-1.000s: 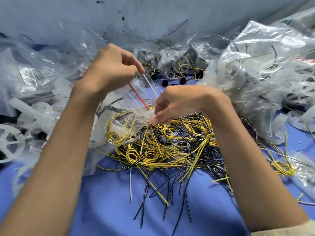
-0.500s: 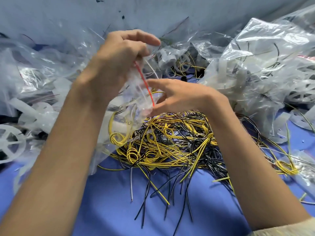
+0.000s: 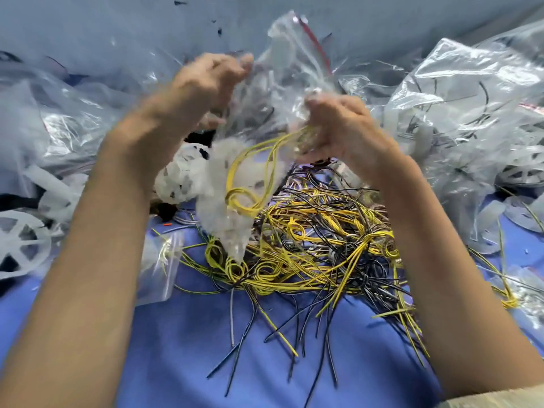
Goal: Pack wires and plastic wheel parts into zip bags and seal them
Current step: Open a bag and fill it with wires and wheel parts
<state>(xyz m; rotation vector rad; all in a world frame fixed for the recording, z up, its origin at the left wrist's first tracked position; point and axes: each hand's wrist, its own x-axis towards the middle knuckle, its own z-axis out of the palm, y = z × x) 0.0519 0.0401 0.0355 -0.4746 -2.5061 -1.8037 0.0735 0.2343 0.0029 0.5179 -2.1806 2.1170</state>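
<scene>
Blue table [image 3: 191, 348] is covered in clutter, with a bare patch only toward the near edge. A pale blue-grey wall [image 3: 117, 25] stands behind the far edge, marked with dark specks.

A zip bag [image 3: 282, 81] is held up over the table centre, clear of the surface, its red seal strip [image 3: 316, 45] at the top and tilted. The frame is motion-blurred here.
- left hand [image 3: 206, 83]: fingers are curled and clamped on the bag film at its left side.
- right hand [image 3: 341, 125]: fingers are curled tight on crumpled bag film, and the yellow wire loop [image 3: 250, 184] is bunched in the same grip. Whether the loop is fully inside the film cannot be told.
- A white wheel part [image 3: 179, 181] hangs low in the bag, beside the loop.

The wire pile [image 3: 318, 248], yellow and black, is spread on the table centre below the hands, with loose ends trailing toward the near edge. A small flat bag [image 3: 159, 269] lies just left of the pile. A loose white wheel [image 3: 17, 245] lies at the left edge. Filled clear bags are heaped along the right edge [image 3: 471, 113], and more are piled at the far-left side [image 3: 59, 113]. A tiny orange piece [image 3: 167, 223] lies on bare cloth near the small bag.
</scene>
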